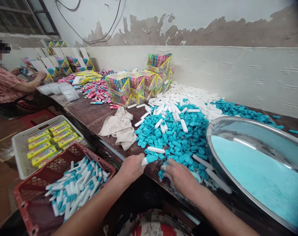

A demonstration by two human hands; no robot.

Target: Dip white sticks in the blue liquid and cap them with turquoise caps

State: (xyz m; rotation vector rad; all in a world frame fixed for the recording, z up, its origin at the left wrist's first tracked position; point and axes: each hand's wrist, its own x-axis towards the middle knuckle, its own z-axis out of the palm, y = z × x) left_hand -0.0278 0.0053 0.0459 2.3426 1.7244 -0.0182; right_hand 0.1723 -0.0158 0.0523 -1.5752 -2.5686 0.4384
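Teal plastic caps (pixel 178 137) and white plastic tubes (pixel 188 98) lie heaped on the dark wooden worktop (pixel 89 114), near enough to grab. The left hand (pixel 132 167) is closed around a capped white-and-teal tube (pixel 149 159) at the near edge, just right of the red plastic crate (pixel 28 203) holding similar tubes, seemingly for easy dropping. The right hand (pixel 180 177) rests in the caps; whether its fingers grip anything is hidden. A steel basin (pixel 237 126) of pale blue powder is cut off at right.

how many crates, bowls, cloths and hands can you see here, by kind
Red plastic lattice crate holding capped tubes: 1
White plastic lattice crate holding yellow packs: 1
Large round steel bowl of pale blue powder: 1
Crumpled beige cloth: 1
Person's own hands, left hand holding a white tube with teal cap, right hand: 2
Total: 6
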